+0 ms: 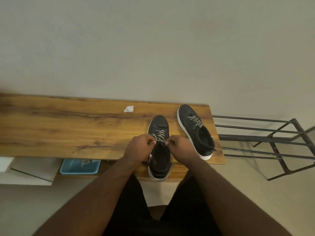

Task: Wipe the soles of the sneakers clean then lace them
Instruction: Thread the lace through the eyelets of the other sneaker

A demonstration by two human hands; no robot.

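Observation:
Two black sneakers with white soles stand upright on a wooden table (pixel 68 126). The near sneaker (pixel 160 160) overhangs the table's front edge, toe pointing away from me. Its black-and-white patterned lace (pixel 159 135) crosses the eyelets. My left hand (pixel 139 148) pinches the lace at the left side of the shoe's opening, and my right hand (pixel 181 147) pinches it at the right side. The second sneaker (pixel 196 132) lies at the table's right end, laced with the same kind of lace (pixel 196 121). A crumpled white tissue (pixel 129 109) sits near the table's back edge.
A black metal rack (pixel 265 143) stands just right of the table. Below the table's front edge are a blue tray (pixel 80 166) and a white box (pixel 29 169). A plain wall rises behind the table. My dark-trousered legs fill the lower middle.

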